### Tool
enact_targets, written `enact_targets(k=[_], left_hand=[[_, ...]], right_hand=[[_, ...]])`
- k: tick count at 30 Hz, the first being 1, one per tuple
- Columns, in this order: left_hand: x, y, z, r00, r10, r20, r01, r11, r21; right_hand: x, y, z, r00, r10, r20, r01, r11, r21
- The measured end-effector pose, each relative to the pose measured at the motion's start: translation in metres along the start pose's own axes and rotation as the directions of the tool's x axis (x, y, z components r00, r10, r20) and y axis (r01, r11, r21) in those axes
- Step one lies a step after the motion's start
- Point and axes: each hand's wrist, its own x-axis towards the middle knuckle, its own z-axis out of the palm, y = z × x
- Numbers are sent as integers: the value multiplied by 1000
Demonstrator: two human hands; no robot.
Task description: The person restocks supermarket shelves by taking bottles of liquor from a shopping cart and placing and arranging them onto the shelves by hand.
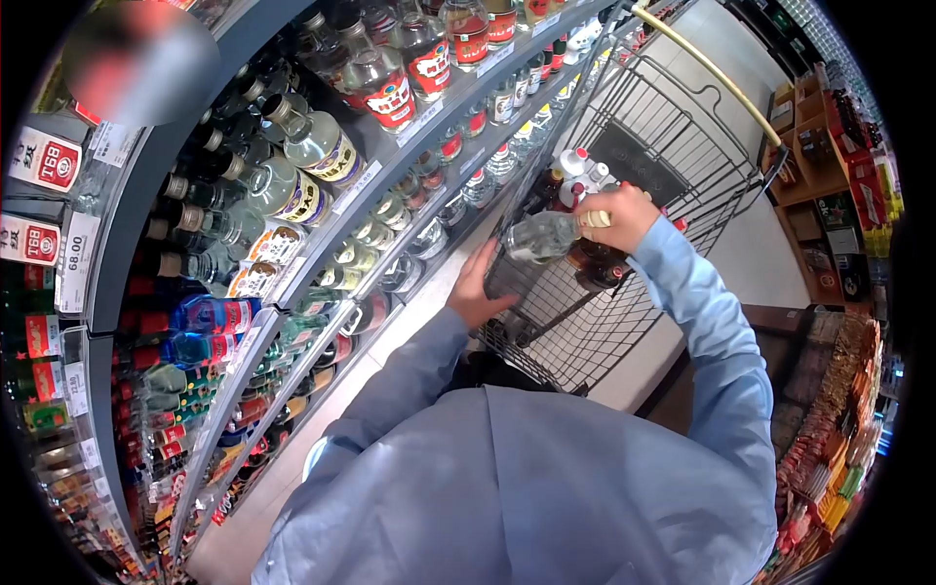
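My right hand [632,219] is wrapped round the cream-capped neck of a clear glass bottle [542,237]. The bottle lies tilted over the wire shopping cart [609,336], its base pointing left. Just left of that base is my left hand [476,291], fingers apart and holding nothing, beside the cart's near side. Inside the cart, beyond my right hand, stand several bottles, among them a white one with a red cap [573,160]. Dark brown bottles [597,265] lie below my right hand, partly hidden by it.
Shelves packed with bottles [314,146] curve along my left, price labels on their edges [357,187]. The cart's yellow handle [717,73] is at the upper right. Boxed goods [837,219] and packaged goods [814,458] line the right side. Pale floor tiles [395,336] run beside the shelves.
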Motion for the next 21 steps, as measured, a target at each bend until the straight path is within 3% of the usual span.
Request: enact_targets(k=[3, 5, 6, 8, 9, 12, 13, 16, 17, 18, 21], left_hand=[[13, 31, -17, 989, 93, 115, -113, 976, 187], [14, 39, -18, 968, 151, 202, -204, 940, 273], [10, 38, -13, 966, 79, 245, -96, 994, 56], [-3, 32, 0, 930, -25, 367, 163, 922, -350], [-9, 37, 4, 953, 62, 297, 113, 836, -538], [-20, 46, -6, 924, 159, 349, 112, 758, -642], [-24, 54, -15, 903, 124, 411, 239, 650, -721], [-32, 68, -35, 886, 60, 459, 320, 637, -701], [-36, 76, -39, 894, 4, 447, 349, 621, -702], [-39, 77, -41, 900, -15, 436, 341, 647, -682], [-47, 84, -52, 926, -81, 368, 321, 680, -659]], right_hand=[[-11, -28, -38, 1000, -12, 28, 5, 974, 226], [-15, -42, -50, 996, 82, 22, -84, 916, 393], [-16, -48, -50, 989, 149, 6, -133, 863, 487], [-9, -53, -44, 968, 247, -50, -175, 801, 573], [-4, -53, -40, 952, 295, -75, -189, 766, 615], [8, -42, -25, 849, 525, -67, -275, 546, 792], [11, -35, -15, 839, 536, -94, -230, 505, 832], [20, -45, 16, 686, 700, -201, 12, 265, 964], [22, -42, 28, 674, 721, -163, 95, 134, 986], [22, -33, 42, 773, 631, -66, 150, -80, 985], [23, -63, 64, 894, 446, 31, 105, -277, 955]])
